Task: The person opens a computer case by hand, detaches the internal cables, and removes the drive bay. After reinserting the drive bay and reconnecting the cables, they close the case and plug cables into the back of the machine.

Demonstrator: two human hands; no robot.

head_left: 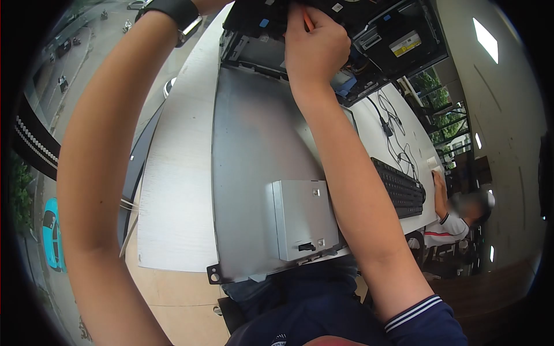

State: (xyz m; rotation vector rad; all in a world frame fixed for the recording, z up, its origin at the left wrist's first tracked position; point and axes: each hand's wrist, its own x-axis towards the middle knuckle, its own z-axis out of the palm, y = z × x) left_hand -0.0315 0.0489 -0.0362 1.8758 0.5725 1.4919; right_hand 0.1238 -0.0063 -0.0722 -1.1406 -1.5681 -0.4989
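Note:
My right hand (317,43) is closed around a thin orange-handled tool (309,21) at the top centre, over an opened black computer case (398,34). The tool's lower end is hidden. My left arm reaches up along the left side with a dark watch at the wrist; the left hand itself lies beyond the top edge. Below the case lies a large grey metal panel (259,138). A silver metal box (304,216) with a small black part rests on the panel's lower right.
A white table (173,173) holds a black keyboard (398,187) and tangled black cables (386,126) at right. Another person (453,228) sits farther right, a hand near a white cup. Windows show a street at left.

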